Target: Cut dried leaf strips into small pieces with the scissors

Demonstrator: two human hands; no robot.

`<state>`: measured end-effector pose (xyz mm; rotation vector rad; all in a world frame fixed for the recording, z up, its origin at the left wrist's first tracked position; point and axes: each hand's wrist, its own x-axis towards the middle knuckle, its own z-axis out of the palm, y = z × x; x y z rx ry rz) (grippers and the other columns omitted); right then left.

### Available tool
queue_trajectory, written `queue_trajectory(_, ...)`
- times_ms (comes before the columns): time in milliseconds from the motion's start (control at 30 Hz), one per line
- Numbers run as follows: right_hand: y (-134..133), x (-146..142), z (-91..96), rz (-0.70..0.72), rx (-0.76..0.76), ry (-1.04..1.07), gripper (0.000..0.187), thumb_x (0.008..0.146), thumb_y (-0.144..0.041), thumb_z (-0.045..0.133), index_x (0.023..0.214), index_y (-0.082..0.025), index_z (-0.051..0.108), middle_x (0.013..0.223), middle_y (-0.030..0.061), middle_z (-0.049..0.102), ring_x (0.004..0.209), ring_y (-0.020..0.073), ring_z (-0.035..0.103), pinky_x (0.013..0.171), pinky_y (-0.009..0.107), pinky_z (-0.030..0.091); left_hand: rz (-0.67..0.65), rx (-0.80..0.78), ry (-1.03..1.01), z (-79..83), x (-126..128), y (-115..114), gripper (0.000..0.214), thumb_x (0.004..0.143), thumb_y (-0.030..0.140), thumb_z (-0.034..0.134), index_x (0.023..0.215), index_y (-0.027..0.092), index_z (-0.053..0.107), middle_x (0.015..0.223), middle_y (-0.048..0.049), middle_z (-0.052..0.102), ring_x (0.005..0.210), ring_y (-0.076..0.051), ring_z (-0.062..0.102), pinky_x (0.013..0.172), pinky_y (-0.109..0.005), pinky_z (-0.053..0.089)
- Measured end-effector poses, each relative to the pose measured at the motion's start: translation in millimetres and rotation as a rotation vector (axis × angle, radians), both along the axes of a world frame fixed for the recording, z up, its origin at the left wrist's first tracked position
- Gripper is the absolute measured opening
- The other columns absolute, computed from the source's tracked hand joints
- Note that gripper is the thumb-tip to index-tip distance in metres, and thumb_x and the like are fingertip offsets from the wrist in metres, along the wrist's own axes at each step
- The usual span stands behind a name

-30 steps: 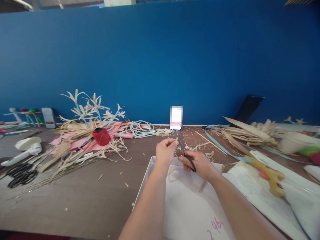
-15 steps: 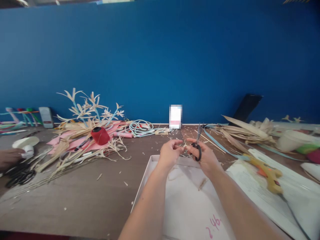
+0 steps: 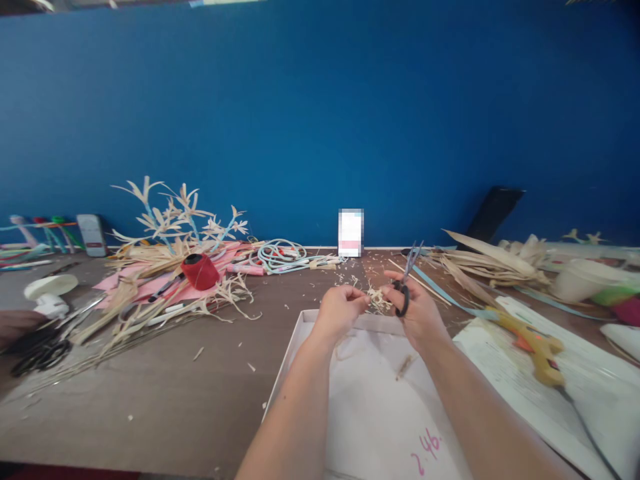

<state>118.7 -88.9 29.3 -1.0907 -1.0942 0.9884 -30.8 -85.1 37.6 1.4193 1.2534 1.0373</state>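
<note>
My left hand point(image 3: 340, 311) is closed in a pinch on a small piece of dried straw point(image 3: 376, 298) held between both hands. My right hand point(image 3: 419, 313) grips black-handled scissors point(image 3: 406, 280), whose blades point up and away and stand slightly apart. The right fingers also touch the straw piece. Both hands hover over the far edge of a shallow white box point(image 3: 300, 333) with pink writing inside.
Dried straw flowers point(image 3: 175, 217), a red thread spool point(image 3: 200, 271) and pink paper lie at left. A blue cord coil point(image 3: 283, 255) and a phone point(image 3: 351, 232) stand by the blue wall. A yellow glue gun point(image 3: 537, 347) rests on papers at right. Another person's hand point(image 3: 15, 325) shows at far left by black scissors point(image 3: 37, 353).
My right hand swung the scissors from pointing at the straw to pointing up and away. Both hands came together on the straw. The other person's hand reached in, then drew back leftward.
</note>
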Motion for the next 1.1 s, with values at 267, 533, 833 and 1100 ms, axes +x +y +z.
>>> queue_trajectory(267,2,1,-1.9,-0.065,0.031,-0.010,0.054,0.059,-0.039,0.069,0.108,-0.021,0.059,0.074,0.0012,0.057,0.063,0.0143,0.054,0.043,0.022,0.034,-0.028,-0.048,-0.189,1.7,-1,0,0.017,0.066,0.032,0.061,0.063,0.015,0.061,0.053,0.0003,0.055,0.047,-0.007,0.042,0.049,-0.020,0.033)
queue_trajectory(533,2,3,-2.6,-0.033,0.039,-0.074,0.045,0.066,-0.033,0.066,0.108,-0.023,0.057,0.080,0.0011,0.059,0.065,0.0121,0.052,0.052,0.022,0.038,0.085,-0.159,-0.349,13.3,-1,-1,0.008,0.068,0.019,0.060,0.072,0.013,0.063,0.064,-0.0030,0.062,0.057,-0.008,0.053,0.057,-0.020,0.041)
queue_trajectory(833,-6,-10,3.5,0.125,0.020,-0.240,0.040,0.066,-0.030,0.064,0.104,-0.019,0.056,0.074,0.0015,0.057,0.064,0.0133,0.052,0.055,0.024,0.042,0.167,-0.054,-0.370,8.5,-4,5,0.016,0.070,0.024,0.060,0.080,0.012,0.065,0.069,-0.0041,0.063,0.059,-0.008,0.054,0.054,-0.018,0.041)
queue_trajectory(1100,-10,-9,7.1,-0.067,0.165,-0.289,0.040,0.072,-0.032,0.060,0.110,-0.022,0.052,0.079,0.0030,0.059,0.066,0.0144,0.054,0.055,0.026,0.044,0.082,-0.195,-0.490,12.3,0,-2,0.042,0.058,0.022,0.073,0.096,0.014,0.059,0.081,-0.0062,0.065,0.069,-0.013,0.059,0.062,-0.024,0.046)
